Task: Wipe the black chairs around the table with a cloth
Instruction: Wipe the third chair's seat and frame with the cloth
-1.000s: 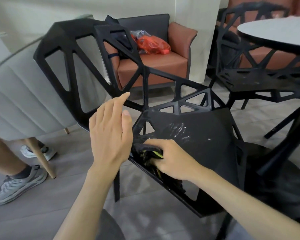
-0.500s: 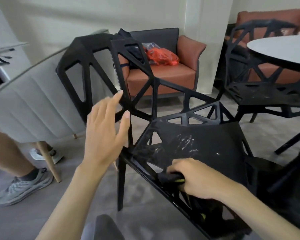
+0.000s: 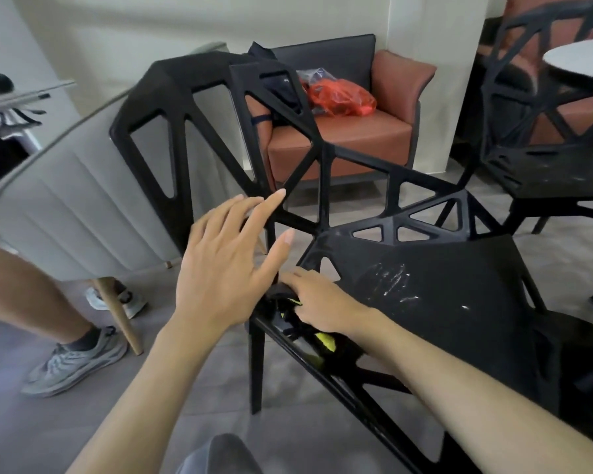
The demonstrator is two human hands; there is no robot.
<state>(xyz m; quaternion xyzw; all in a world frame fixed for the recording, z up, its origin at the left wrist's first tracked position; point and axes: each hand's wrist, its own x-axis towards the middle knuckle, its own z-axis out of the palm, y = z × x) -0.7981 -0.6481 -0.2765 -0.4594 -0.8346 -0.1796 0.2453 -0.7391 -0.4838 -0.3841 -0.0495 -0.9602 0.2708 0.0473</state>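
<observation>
The black cloth [image 3: 290, 314], with flashes of yellow-green in its folds, lies bunched at the front left corner of the nearest black chair [image 3: 435, 289]. The right hand [image 3: 317, 302] presses down on it, fingers bent over the bundle and gripping it against the seat edge. The left hand [image 3: 225, 268] hovers just beside, fingers straight and spread, holding nothing, in front of the chair's back struts. The chair is hard moulded plastic, faceted, its back and sides cut into open triangles; the flat seat carries pale smeared streaks [image 3: 394, 278]. Just behind its back stands a grey upholstered chair [image 3: 65, 213] with stitched vertical channels and a tapered wooden leg, and beside that another person's leg and grey sneaker [image 3: 72, 364]. Farther off, a rust-brown armchair [image 3: 350, 138] holds a crinkled orange plastic bag [image 3: 339, 97]. To the right, a second black chair [image 3: 545, 138] sits against a round white table [image 3: 582, 63].
</observation>
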